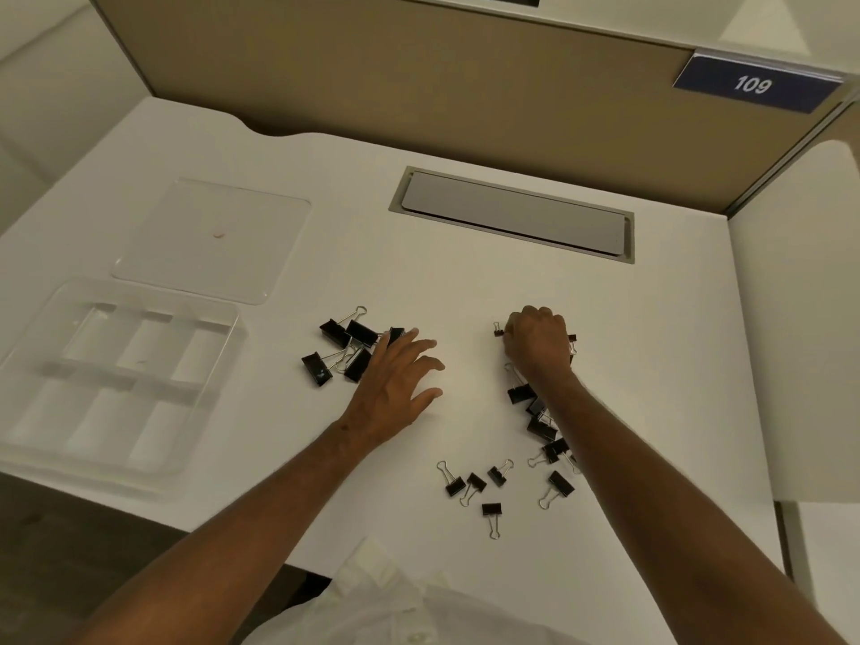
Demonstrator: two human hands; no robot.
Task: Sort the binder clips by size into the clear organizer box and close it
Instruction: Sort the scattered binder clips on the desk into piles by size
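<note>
Black binder clips lie in groups on the white desk. Several large clips (346, 346) sit just left of my left hand (395, 384), which rests flat with fingers spread, its fingertips touching the nearest one. My right hand (537, 342) is curled over several small clips, and one small clip (499, 329) pokes out at its left. Medium clips (540, 421) trail beside my right forearm, and more clips (484, 481) are scattered near the front. The clear organizer box (28, 365) stands open at the left with empty compartments. Its clear lid (209, 239) lies behind it.
A grey cable hatch (512, 214) is set into the desk at the back. A tan partition (419, 62) with a blue "109" sign (754, 83) walls off the far side. The desk's front edge (232, 537) runs close to my body.
</note>
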